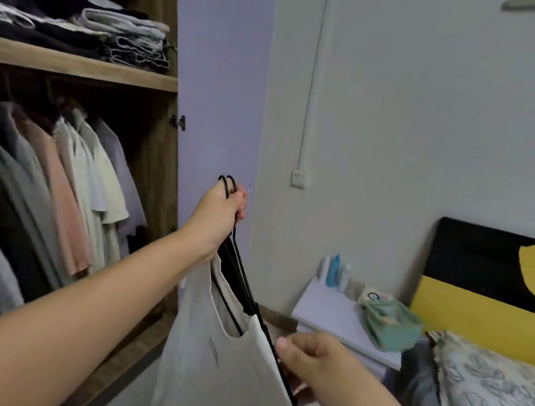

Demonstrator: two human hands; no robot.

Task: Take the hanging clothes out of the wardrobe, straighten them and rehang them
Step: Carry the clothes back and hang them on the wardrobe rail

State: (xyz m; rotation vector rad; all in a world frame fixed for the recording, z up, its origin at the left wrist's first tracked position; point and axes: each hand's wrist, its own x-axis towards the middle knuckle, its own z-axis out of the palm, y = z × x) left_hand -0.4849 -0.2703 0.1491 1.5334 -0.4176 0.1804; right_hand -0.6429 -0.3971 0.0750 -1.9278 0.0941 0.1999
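Fingers of the right hand (pixel 312 357) curl at the lower edge of the scene, pinching the shoulder edge of a cream top (pixel 212 369) where thin black hanger wire runs along it. That garment is smooth, matte woven cloth with a scooped neckline and a short line of small dark print below the collar; it hangs out in the room, just in front of the open wardrobe, not on the rail. Above it, the left hand (pixel 223 212) is closed around the necks of two black hangers (pixel 238 265), whose rounded hooks poke up past the knuckles and whose slim arms slant down into the neckline. Beyond the left forearm, the wood-grain wardrobe (pixel 158 161) holds a row of hanging shirts (pixel 76 186) in soft grey, peach, cream and pale lilac, pressed close together under a plank shelf (pixel 78 63) stacked with folded dark and white cloth. To the right, a floral-patterned pillow (pixel 486 390) lies on the bed beside a white bedside table (pixel 331 312), which carries a soft green pouch (pixel 391 323) and a few small bottles, one of them blue. Behind these stands a glossy yellow-and-black headboard (pixel 485 286) against a plain pale wall.
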